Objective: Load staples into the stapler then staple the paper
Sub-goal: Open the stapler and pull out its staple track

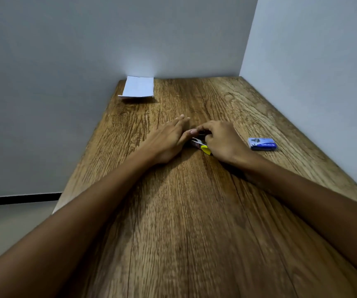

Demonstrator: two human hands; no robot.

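A small stapler [199, 144] with a yellow end lies on the wooden table [194, 222] between my two hands. My right hand [221, 141] curls over its right side, fingers bent round the top part. My left hand [169, 139] lies flat beside it with straight fingers, the thumb touching the stapler's left side. Most of the stapler is hidden by the hands. A blue staple box [262, 143] lies to the right of my right hand. A folded white paper [138, 87] rests at the far left corner against the wall.
Grey walls close the table at the back and along the right side. The table's left edge drops to a pale floor with a dark skirting line [20, 199].
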